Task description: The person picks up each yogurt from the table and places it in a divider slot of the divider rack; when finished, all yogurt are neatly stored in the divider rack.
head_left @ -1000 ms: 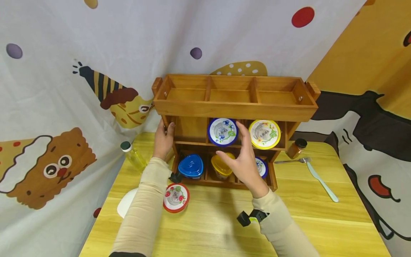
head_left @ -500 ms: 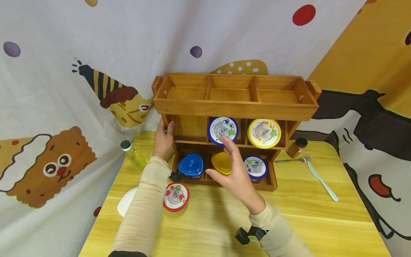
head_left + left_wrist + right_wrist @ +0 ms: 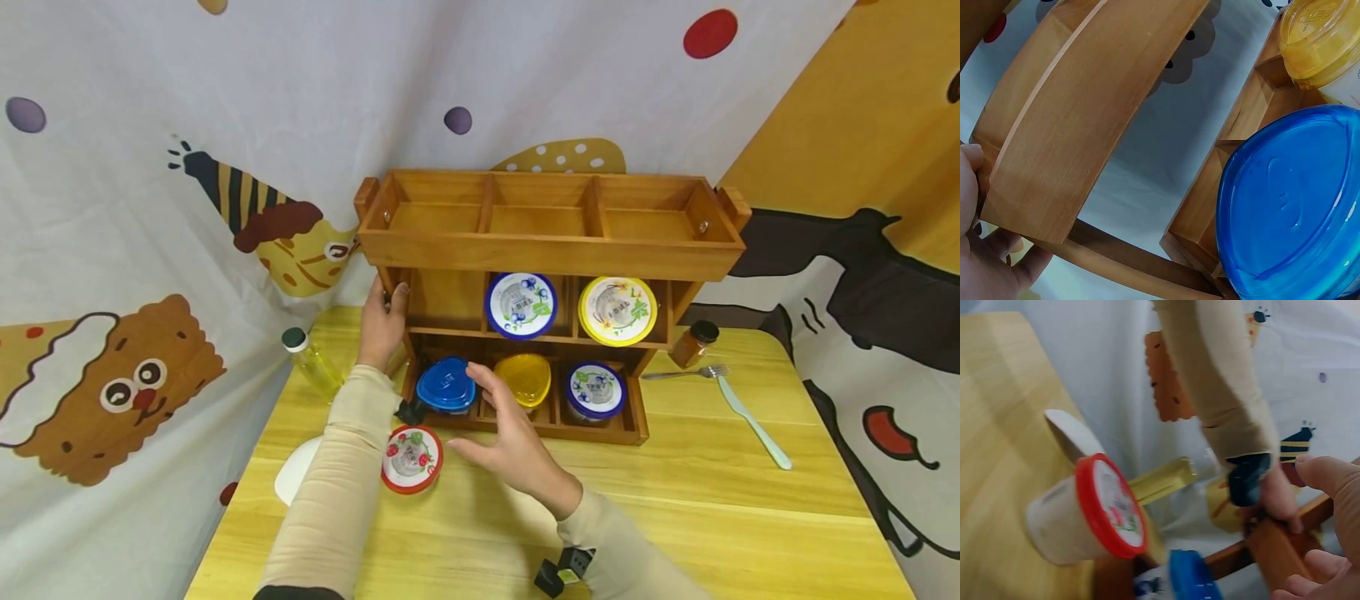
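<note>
My left hand grips the left side of the three-tier wooden rack; in the left wrist view its thumb and fingers lie around the wood. Holding nothing, my right hand hovers before the bottom tier, thumb and fingers spread apart. Just left of its thumb stands a red-lidded tub on the table, its white side visible in the right wrist view. The bottom tier holds a blue-lidded container, a yellow-lidded container and a blue-rimmed tub.
On the middle tier sit another blue-rimmed tub and a yellow-rimmed tub. A yellow bottle and a white dish are at left. A dark-capped jar, a fork and a pale green knife lie right.
My right hand has drawn down and left, away from the blue-rimmed tub on the middle tier toward the red-lidded tub. The left hand keeps its grip in the same place.
</note>
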A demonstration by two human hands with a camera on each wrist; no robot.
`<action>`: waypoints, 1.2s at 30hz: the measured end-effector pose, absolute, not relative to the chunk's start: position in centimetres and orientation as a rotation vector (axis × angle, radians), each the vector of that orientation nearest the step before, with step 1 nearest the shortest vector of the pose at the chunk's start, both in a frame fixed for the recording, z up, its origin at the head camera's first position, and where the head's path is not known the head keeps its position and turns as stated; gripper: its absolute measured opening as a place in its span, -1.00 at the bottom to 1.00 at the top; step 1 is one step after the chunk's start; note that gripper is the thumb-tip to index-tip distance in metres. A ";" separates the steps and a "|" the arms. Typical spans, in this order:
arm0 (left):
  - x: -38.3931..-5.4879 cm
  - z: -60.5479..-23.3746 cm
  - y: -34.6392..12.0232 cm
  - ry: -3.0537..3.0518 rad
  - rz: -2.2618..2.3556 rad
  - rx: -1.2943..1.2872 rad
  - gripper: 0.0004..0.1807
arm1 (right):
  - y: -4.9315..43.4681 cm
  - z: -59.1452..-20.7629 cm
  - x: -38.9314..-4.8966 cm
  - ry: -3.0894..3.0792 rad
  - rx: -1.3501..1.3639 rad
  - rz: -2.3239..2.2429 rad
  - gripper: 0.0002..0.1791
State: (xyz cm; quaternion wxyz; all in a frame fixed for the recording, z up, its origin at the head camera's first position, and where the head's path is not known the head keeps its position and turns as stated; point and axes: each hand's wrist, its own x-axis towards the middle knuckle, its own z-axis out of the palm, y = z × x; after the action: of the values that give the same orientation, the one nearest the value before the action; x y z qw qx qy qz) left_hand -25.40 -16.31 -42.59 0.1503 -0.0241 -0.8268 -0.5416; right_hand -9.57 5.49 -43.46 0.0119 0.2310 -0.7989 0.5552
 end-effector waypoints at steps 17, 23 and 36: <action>-25.4 -42.6 -16.3 -2.398 -1.538 -0.052 -0.53 | 3.2 -50.1 -8.9 -2.699 0.772 1.923 0.11; -25.5 -42.7 -16.3 -2.367 -1.542 -0.063 -0.52 | 2.4 -52.1 -8.7 -2.764 0.770 1.894 0.15; -25.3 -42.5 -16.3 -2.377 -1.557 -0.059 -0.50 | 1.0 -54.5 -8.8 -2.859 0.723 1.848 0.23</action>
State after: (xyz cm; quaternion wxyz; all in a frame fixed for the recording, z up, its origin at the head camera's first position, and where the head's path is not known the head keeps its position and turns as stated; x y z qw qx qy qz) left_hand -25.34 -16.30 -42.55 0.1492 -0.0206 -0.8270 -0.5416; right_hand -8.78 0.96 -54.48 -0.1684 0.2047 -0.8097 0.5236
